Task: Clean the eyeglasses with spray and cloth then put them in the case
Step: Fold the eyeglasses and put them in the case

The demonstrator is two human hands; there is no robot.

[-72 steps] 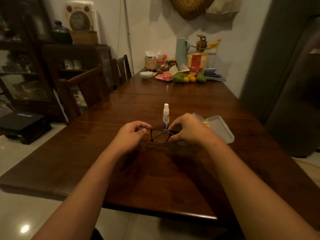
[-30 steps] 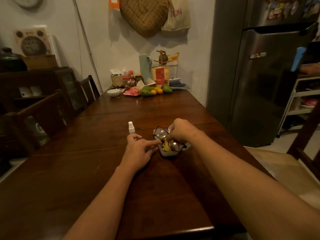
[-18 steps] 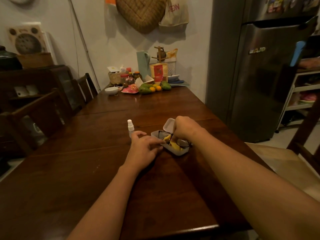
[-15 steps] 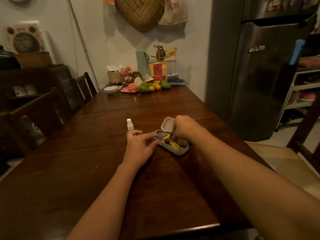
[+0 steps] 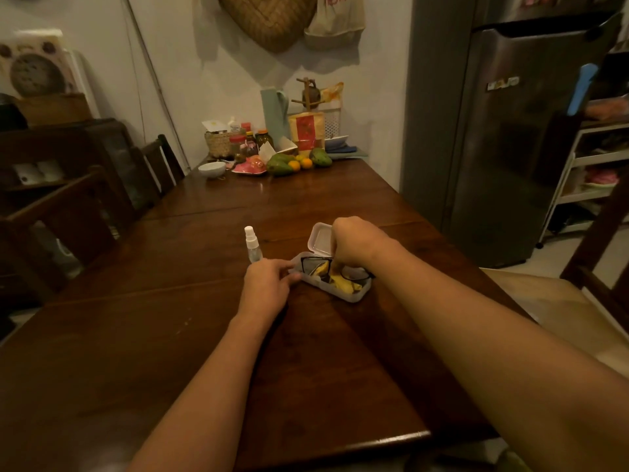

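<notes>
Worktop: We look down on a dark wooden worktop (image 5: pixel 170 352).
Left hand: Our left hand (image 5: pixel 267 284) lies low on the wood. Its fingers are stretched out and close together, and their tips touch the near left end of the case.
Right hand: Our right hand (image 5: pixel 354 243) arches over the case, fingers curled down and pinching the eyeglasses at the frame.
Case: A pale case (image 5: pixel 354 296) lies open on the worktop, with its lid (image 5: pixel 320 238) tipped up behind.
Eyeglasses: The black-framed eyeglasses (image 5: pixel 311 264) lie in the case's tray, on a yellow cloth (image 5: pixel 343 284).
Spray bottle: A small clear spray bottle (image 5: pixel 253 247) stands upright just left of the case, beyond the left hand.
Far end: We see fruit (image 5: pixel 280 166), a white bowl (image 5: pixel 211 169) and a red-and-yellow packet (image 5: pixel 306 134) whose print is too small to read.
Fridge: The grey fridge (image 5: pixel 510 148) on the right carries a badge, but its letters are blurred.
Bag: A bag (image 5: pixel 335 25) hangs on the wall. Its red letters are cut off by the top edge, and we can make out only "ON".
</notes>
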